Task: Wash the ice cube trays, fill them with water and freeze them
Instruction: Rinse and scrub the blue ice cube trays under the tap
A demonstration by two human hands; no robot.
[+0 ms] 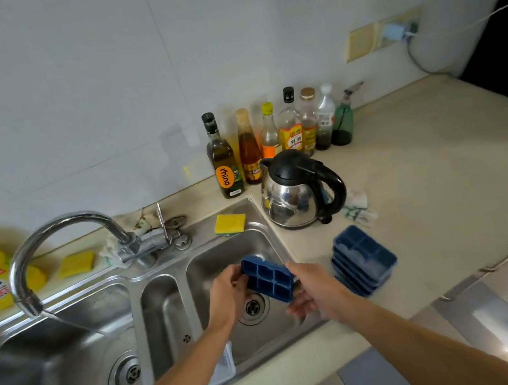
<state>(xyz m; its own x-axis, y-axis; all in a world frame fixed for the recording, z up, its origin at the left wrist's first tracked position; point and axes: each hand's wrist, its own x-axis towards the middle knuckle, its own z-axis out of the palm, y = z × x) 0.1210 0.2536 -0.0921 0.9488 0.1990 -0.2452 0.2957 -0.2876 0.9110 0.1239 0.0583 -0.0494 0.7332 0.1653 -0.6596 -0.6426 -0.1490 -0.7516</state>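
Over right basin: blue tray [268,278] cells-up, long axis upper-left to lower-right.

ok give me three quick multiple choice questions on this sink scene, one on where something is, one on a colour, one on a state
1. Where is the stack of blue trays?
A) on the floor
B) on the counter, right of the sink
C) in a cupboard

2. What colour is the sponge on the back rim of the right basin?
A) pink
B) white
C) yellow

3. How is the single ice cube tray held?
A) by both hands
B) by one hand only
C) by no hand

Answers:
1 B, the stack sits on the counter just past the sink's right edge.
2 C, its top face is plainly yellow.
3 A, the left hand grips one end and the right hand the other, above the right basin.
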